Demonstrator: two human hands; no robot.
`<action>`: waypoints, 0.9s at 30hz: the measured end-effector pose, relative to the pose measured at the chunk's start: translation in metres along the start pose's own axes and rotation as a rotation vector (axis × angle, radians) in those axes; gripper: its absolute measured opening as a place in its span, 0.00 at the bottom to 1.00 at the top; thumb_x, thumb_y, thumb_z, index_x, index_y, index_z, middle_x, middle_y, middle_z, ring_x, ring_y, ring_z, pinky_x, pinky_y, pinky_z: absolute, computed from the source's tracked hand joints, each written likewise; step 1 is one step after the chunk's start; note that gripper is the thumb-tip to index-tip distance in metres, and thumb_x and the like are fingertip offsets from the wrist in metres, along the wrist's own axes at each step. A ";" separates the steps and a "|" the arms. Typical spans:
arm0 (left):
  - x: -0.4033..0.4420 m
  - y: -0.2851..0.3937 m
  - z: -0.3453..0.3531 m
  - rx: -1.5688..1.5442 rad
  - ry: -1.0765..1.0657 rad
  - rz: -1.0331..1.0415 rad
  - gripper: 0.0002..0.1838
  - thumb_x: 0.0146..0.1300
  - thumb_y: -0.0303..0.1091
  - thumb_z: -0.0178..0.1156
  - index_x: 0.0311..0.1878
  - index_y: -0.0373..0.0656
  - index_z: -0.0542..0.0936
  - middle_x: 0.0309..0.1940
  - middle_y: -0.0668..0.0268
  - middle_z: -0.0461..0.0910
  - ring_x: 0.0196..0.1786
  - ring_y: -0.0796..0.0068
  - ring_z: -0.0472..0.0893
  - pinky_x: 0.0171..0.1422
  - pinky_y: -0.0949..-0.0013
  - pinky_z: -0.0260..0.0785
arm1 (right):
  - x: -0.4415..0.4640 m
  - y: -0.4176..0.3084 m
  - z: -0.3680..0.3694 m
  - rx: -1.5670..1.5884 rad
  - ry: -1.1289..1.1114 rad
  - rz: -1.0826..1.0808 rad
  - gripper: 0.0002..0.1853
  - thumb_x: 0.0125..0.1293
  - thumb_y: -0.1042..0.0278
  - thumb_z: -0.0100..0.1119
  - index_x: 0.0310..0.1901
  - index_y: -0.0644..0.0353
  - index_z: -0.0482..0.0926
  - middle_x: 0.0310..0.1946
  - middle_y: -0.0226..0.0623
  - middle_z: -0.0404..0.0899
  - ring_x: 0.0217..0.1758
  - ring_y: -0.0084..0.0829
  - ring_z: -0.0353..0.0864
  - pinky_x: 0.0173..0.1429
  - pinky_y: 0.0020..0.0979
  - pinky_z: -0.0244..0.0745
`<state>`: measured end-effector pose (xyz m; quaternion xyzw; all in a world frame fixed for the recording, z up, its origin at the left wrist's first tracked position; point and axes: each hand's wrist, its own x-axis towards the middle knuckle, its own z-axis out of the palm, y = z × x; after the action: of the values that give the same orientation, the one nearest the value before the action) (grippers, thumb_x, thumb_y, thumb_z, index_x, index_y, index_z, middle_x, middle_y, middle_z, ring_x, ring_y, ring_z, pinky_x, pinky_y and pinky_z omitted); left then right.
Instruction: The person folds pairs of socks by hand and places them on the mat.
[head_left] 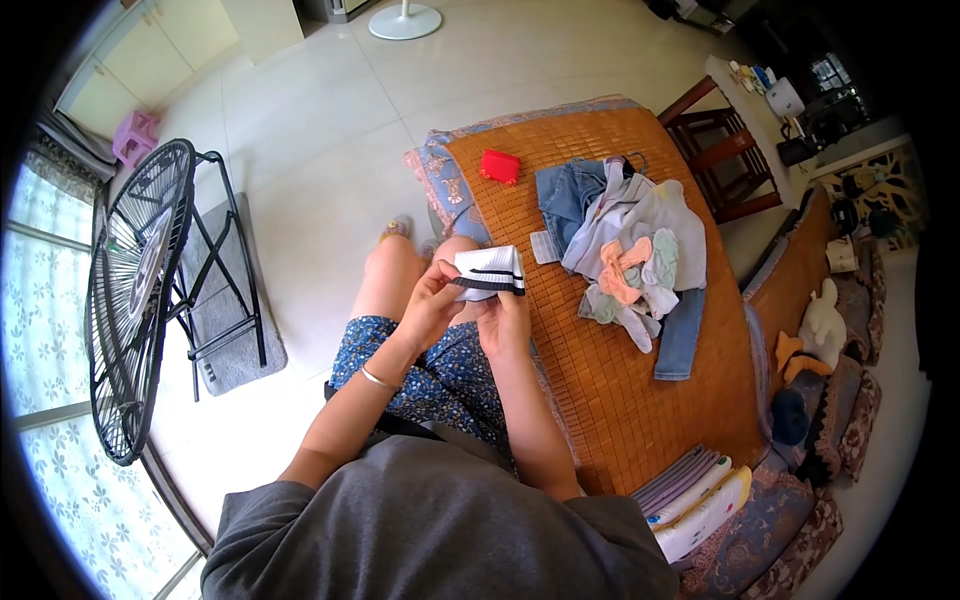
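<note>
Between my two hands is a white ribbed sock (487,268) with dark stripes, held folded over above my lap. The fingers of my left hand (430,305) pinch its left side near the striped edge. From below and the right, my right hand (504,322) grips the lower right part, the thumb near the stripes. A heap of clothes lies on the woven mat to the right, with a light grey shirt (640,215), blue jeans (680,340) and small peach socks (622,272) on top.
The brown woven mat (600,430) covers the seat beside me. A red box (500,167) sits near its far end, and folded cloths (690,490) are stacked near my right side. A black round chair (145,290) stands left; a wooden chair (725,150) is beyond the mat.
</note>
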<state>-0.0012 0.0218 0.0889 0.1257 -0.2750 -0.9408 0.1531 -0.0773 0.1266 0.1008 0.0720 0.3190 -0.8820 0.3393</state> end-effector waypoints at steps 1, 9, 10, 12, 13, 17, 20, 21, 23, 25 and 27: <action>0.001 0.001 0.000 0.004 0.012 0.005 0.06 0.67 0.23 0.54 0.41 0.48 0.71 0.37 0.74 0.74 0.30 0.90 0.66 0.25 0.85 0.53 | -0.001 -0.001 0.001 0.017 -0.022 0.000 0.18 0.68 0.74 0.54 0.58 0.64 0.68 0.53 0.41 0.74 0.55 0.33 0.78 0.56 0.33 0.81; -0.005 0.008 0.007 0.210 0.013 0.035 0.07 0.66 0.20 0.53 0.42 0.45 0.69 0.37 0.73 0.72 0.34 0.89 0.69 0.30 0.84 0.58 | -0.008 0.000 0.011 0.010 0.109 0.043 0.17 0.72 0.69 0.45 0.60 0.61 0.67 0.56 0.41 0.72 0.59 0.34 0.74 0.62 0.39 0.74; -0.003 0.004 0.010 0.426 0.055 0.182 0.08 0.65 0.18 0.52 0.43 0.43 0.68 0.37 0.73 0.71 0.35 0.88 0.69 0.33 0.83 0.61 | -0.007 0.000 0.011 0.014 0.092 0.041 0.17 0.73 0.68 0.44 0.61 0.60 0.67 0.57 0.40 0.72 0.59 0.35 0.74 0.62 0.40 0.73; -0.001 0.001 0.018 0.641 0.096 0.330 0.09 0.65 0.17 0.52 0.43 0.42 0.67 0.37 0.73 0.70 0.36 0.87 0.70 0.35 0.82 0.63 | -0.009 0.000 0.016 0.041 0.074 0.049 0.17 0.72 0.68 0.44 0.61 0.59 0.66 0.57 0.39 0.72 0.60 0.35 0.74 0.62 0.41 0.73; -0.002 0.001 0.021 0.694 0.148 0.415 0.10 0.64 0.15 0.52 0.43 0.41 0.68 0.37 0.73 0.70 0.37 0.86 0.71 0.37 0.81 0.65 | -0.010 0.000 0.020 0.068 0.055 0.056 0.18 0.72 0.67 0.44 0.61 0.58 0.66 0.57 0.38 0.72 0.60 0.36 0.73 0.62 0.42 0.72; 0.004 0.012 0.038 0.826 0.250 0.644 0.04 0.65 0.17 0.52 0.40 0.37 0.72 0.35 0.72 0.70 0.36 0.86 0.70 0.38 0.81 0.65 | -0.015 0.000 0.031 0.009 0.079 0.005 0.18 0.72 0.67 0.43 0.61 0.57 0.67 0.57 0.38 0.72 0.60 0.36 0.73 0.63 0.43 0.71; 0.001 0.024 0.039 0.679 0.278 0.360 0.03 0.67 0.21 0.52 0.37 0.36 0.75 0.32 0.72 0.72 0.34 0.86 0.71 0.38 0.82 0.66 | -0.014 0.003 0.023 0.034 0.038 0.016 0.18 0.71 0.66 0.43 0.61 0.59 0.67 0.57 0.38 0.73 0.60 0.36 0.73 0.64 0.43 0.69; 0.001 0.027 0.037 0.615 0.263 0.232 0.07 0.70 0.27 0.50 0.37 0.38 0.77 0.29 0.72 0.74 0.34 0.86 0.72 0.37 0.83 0.66 | -0.014 0.002 0.022 0.043 0.024 0.029 0.19 0.70 0.65 0.44 0.60 0.59 0.68 0.56 0.38 0.73 0.60 0.36 0.74 0.64 0.43 0.69; 0.002 0.027 0.030 0.492 0.207 0.154 0.08 0.71 0.29 0.49 0.37 0.39 0.77 0.30 0.72 0.75 0.34 0.86 0.74 0.37 0.83 0.67 | -0.013 -0.001 0.017 0.051 0.012 0.044 0.19 0.69 0.64 0.44 0.60 0.59 0.68 0.55 0.39 0.74 0.60 0.36 0.74 0.64 0.43 0.69; 0.003 0.029 0.030 0.369 0.149 0.075 0.09 0.72 0.30 0.48 0.38 0.40 0.77 0.30 0.72 0.77 0.34 0.85 0.75 0.37 0.82 0.67 | -0.013 -0.006 0.016 0.087 -0.034 0.171 0.20 0.67 0.65 0.45 0.59 0.60 0.69 0.54 0.39 0.75 0.59 0.36 0.74 0.63 0.42 0.69; 0.004 0.029 0.034 0.213 0.065 0.056 0.10 0.72 0.33 0.47 0.38 0.40 0.76 0.32 0.70 0.78 0.34 0.84 0.76 0.38 0.80 0.70 | -0.012 -0.010 0.017 0.068 -0.036 0.217 0.20 0.66 0.65 0.45 0.57 0.60 0.71 0.53 0.38 0.76 0.58 0.35 0.75 0.62 0.41 0.70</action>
<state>-0.0094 0.0130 0.1319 0.1642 -0.3717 -0.8970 0.1740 -0.0736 0.1286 0.1230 0.1017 0.2734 -0.8515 0.4356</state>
